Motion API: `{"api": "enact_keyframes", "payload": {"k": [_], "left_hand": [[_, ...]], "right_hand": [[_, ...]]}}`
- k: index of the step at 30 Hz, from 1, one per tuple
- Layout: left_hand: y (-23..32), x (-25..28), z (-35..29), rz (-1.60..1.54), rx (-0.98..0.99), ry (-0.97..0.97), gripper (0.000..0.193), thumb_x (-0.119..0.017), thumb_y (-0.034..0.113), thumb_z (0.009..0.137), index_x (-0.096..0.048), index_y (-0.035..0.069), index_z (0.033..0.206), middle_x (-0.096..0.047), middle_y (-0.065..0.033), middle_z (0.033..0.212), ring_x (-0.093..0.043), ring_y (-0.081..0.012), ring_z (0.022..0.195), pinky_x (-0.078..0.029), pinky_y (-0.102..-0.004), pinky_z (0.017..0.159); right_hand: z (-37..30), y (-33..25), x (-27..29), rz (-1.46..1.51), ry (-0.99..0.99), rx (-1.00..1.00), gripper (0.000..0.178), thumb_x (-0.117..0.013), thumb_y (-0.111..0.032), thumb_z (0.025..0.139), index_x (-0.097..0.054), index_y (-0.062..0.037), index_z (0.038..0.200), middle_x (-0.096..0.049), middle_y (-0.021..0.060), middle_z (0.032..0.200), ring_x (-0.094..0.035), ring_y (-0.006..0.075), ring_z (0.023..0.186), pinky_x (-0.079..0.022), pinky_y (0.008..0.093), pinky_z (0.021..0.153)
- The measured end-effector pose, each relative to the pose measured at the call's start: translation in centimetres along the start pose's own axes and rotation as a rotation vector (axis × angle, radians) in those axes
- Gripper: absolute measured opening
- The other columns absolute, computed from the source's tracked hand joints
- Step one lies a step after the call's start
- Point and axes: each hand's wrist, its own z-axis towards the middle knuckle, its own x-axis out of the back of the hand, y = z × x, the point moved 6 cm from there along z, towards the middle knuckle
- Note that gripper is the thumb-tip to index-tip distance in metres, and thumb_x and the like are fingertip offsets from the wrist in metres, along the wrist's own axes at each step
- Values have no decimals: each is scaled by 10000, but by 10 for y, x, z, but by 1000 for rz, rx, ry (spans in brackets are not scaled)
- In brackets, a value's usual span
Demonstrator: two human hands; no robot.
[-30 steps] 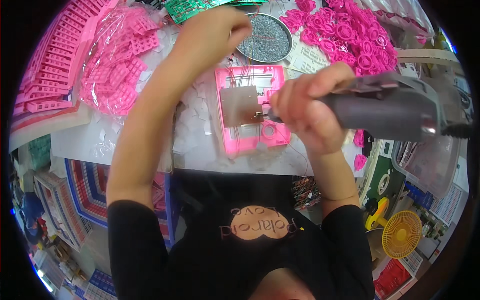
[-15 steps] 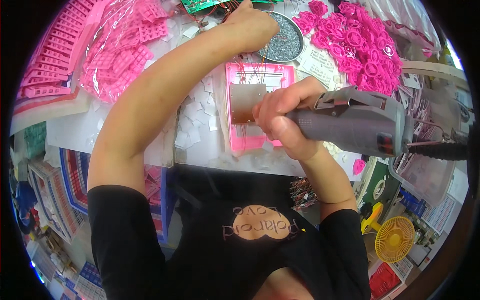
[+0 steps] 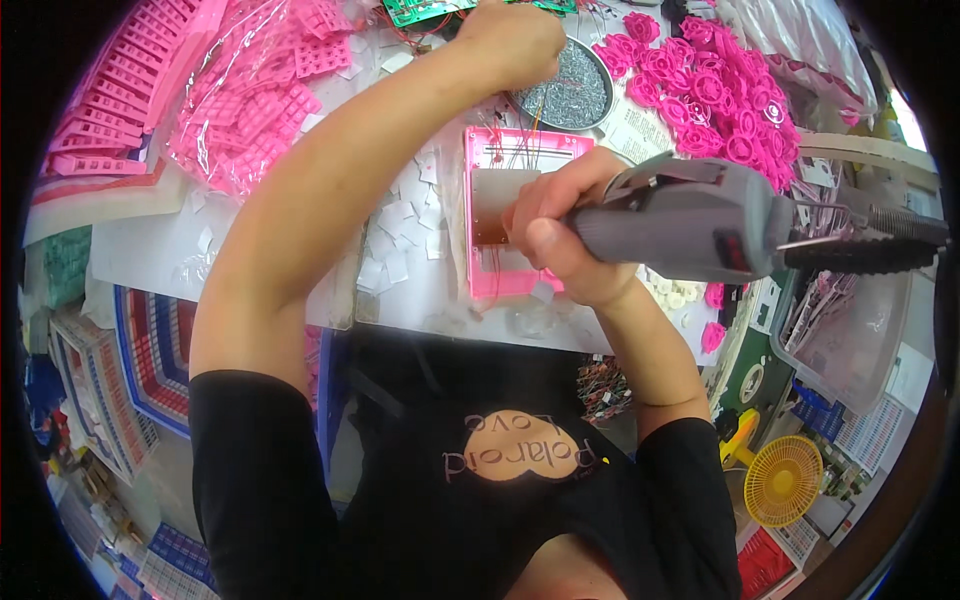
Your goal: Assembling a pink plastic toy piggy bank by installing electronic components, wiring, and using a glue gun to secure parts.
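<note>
My right hand (image 3: 570, 225) is wrapped round a grey electric screwdriver (image 3: 665, 225), which lies tilted sideways with its tail to the right. Just beyond those fingers is a pink plastic casing (image 3: 480, 277) with a grey-brown plate (image 3: 503, 190) in it and thin wires running out of its far end; the screwdriver's tip is hidden by my hand. Farther off, my left hand (image 3: 515, 45) is closed at the left rim of a round metal dish of small silver screws (image 3: 568, 90). Its fingertips are turned away, so what they pinch cannot be seen.
Pink ring-shaped parts (image 3: 715, 90) are heaped at the far right, and bagged pink parts (image 3: 245, 110) at the left. White paper squares (image 3: 400, 225) litter the table beside the casing. Green circuit boards (image 3: 425, 10) lie at the far edge. A spring-hung cord (image 3: 860, 255) trails from the screwdriver.
The screwdriver's tail has swung slightly left and nearer to me, my right hand staying round it. My left hand remains by the screw dish. The whole view has shifted a little.
</note>
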Motion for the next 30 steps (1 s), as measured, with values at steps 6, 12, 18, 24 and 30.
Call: {"api": "enact_keyframes", "payload": {"k": [6, 12, 18, 24, 30], "left_hand": [[-6, -1, 4, -42, 39, 194, 262, -636, 331, 829, -771, 113, 776, -736, -167, 806, -717, -359, 788, -506, -514, 865], [35, 47, -140, -464, -51, 190, 130, -762, 208, 829, -718, 98, 884, -716, -73, 871, -668, -235, 793, -463, -399, 754], [67, 24, -213, -482, -63, 300, 121, -764, 131, 826, -691, 123, 923, -718, 0, 906, -669, -179, 819, -391, -397, 840], [65, 26, -215, -551, -64, 315, 154, -780, 110, 799, -684, 124, 917, -715, 4, 909, -663, -183, 809, -391, -398, 839], [63, 28, -218, -443, -108, 411, 246, -825, 129, 747, -666, 132, 934, -709, 19, 902, -656, -180, 791, -379, -412, 869]], "right_hand": [[13, -41, 6, 148, 125, 118, 244, -640, -164, 959, -425, -86, 1043, -508, 36, 610, -483, 156, 504, -469, 365, 555], [9, -63, 26, 345, 134, 209, 260, -660, -96, 946, -430, -95, 1067, -542, 51, 699, -504, 150, 559, -470, 351, 575], [12, -54, 0, 340, 162, 104, 251, -661, -236, 984, -444, -144, 1070, -511, 1, 640, -496, 140, 518, -409, 323, 536], [10, -52, -9, 294, 145, 69, 279, -682, -239, 974, -431, -156, 1064, -503, -11, 610, -495, 139, 499, -404, 317, 519], [13, -50, -13, 272, 149, 78, 271, -671, -220, 974, -424, -148, 1058, -498, 1, 616, -489, 146, 504, -417, 328, 526]]}}
